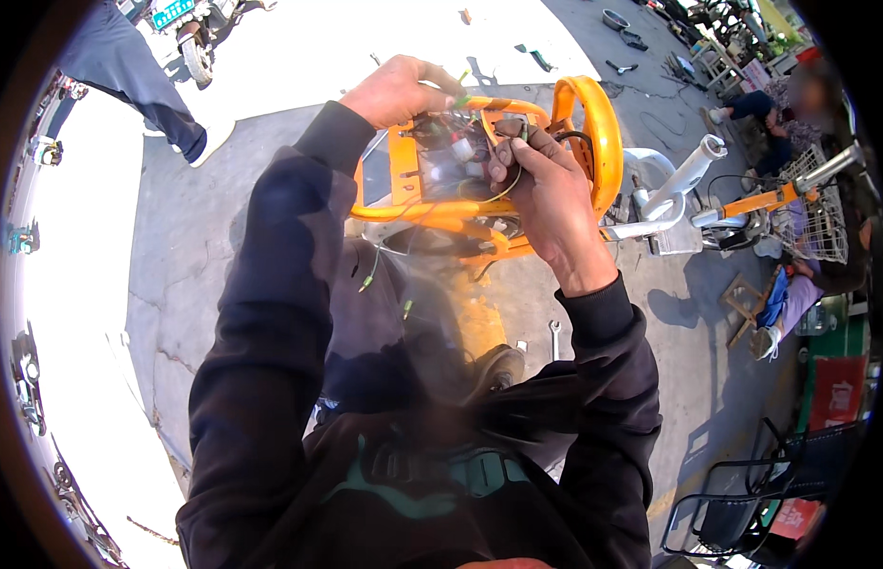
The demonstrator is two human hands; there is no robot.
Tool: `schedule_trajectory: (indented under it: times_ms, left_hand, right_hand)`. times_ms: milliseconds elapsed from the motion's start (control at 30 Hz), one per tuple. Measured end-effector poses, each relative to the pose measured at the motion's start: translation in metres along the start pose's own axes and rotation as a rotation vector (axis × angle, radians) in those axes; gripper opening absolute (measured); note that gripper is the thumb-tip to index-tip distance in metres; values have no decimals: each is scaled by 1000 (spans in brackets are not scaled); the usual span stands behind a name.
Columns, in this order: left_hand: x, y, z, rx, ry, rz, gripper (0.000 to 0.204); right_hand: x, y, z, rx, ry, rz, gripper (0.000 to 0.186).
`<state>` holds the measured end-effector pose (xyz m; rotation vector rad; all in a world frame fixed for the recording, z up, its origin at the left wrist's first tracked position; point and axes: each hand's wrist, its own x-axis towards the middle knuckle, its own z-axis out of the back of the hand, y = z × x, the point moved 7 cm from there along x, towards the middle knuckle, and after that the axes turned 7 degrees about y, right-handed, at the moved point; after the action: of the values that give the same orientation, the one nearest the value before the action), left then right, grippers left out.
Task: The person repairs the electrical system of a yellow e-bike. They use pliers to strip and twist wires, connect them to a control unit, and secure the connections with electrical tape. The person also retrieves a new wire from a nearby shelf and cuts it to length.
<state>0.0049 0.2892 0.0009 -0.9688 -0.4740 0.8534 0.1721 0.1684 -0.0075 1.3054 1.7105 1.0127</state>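
pinching a thin wire [507, 189] at upper centre of the view, the right hand [553, 194] sits over the orange chassis [404, 163]; the left hand [401, 91] curls by a green connector [462, 101], grip unclear.

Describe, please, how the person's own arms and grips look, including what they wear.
The long, black fabric left sleeve and matching black fabric right sleeve look creased and end in snug black fabric cuffs. No markings show on them. The bare human left grip and the bare human right grip wear no gloves.
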Motion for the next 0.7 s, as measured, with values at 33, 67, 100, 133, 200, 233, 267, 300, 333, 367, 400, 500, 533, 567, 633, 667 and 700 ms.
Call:
schedule_trajectory:
  times_ms: [33,67,100,133,200,233,267,300,333,367,400,500,533,567,633,667,700]
  left_hand:
    - [3,3,-2,-24,3,-69,25]
    - [4,3,-2,-62,6,-106,24]
    - [3,4,-2,-98,12,-137,23]
    - [3,5,-4,-133,18,-168,23]
    - [6,5,-7,-169,46,-226,23]
    - [7,3,-10,-177,71,-228,24]
    - [8,2,-12,-185,94,-230,26]
    - [8,0,-13,-193,75,-249,27]
    - [8,1,-12,-173,62,-223,28]
    - [7,2,-12,-153,49,-196,28]
    - [7,2,-11,-133,42,-173,29]
    - [9,5,-14,-184,97,-165,30]
    - [9,6,-14,-185,127,-154,30]
    - [10,8,-13,-186,156,-143,30]
    - [8,4,-12,-159,150,-135,28]
    - [5,2,-11,-130,112,-139,28]
    - [4,-1,-10,-104,72,-144,27]
  right_hand:
    - [-5,1,0,-25,18,-9,28]
    - [-9,3,-1,-49,37,-19,31]
    - [-13,5,-2,-108,29,-5,36]
    - [-15,6,1,-138,43,3,37]
    - [-15,9,9,-195,73,17,38]
    - [-16,13,6,-147,7,19,37]
    - [-14,13,8,-244,-19,54,37]
    - [-9,15,11,-343,-39,93,36]
    - [-5,20,11,-441,-58,134,36]
    - [1,20,10,-461,-123,115,34]
    - [7,19,8,-445,-153,135,34]
    - [33,13,20,-537,-260,260,32]
    - [40,15,17,-560,-234,320,32]
    - [45,16,13,-583,-208,381,31]
    - [49,14,8,-540,-182,418,34]
    - [51,13,7,-569,-159,412,33]
    - [52,14,9,-603,-134,404,32]
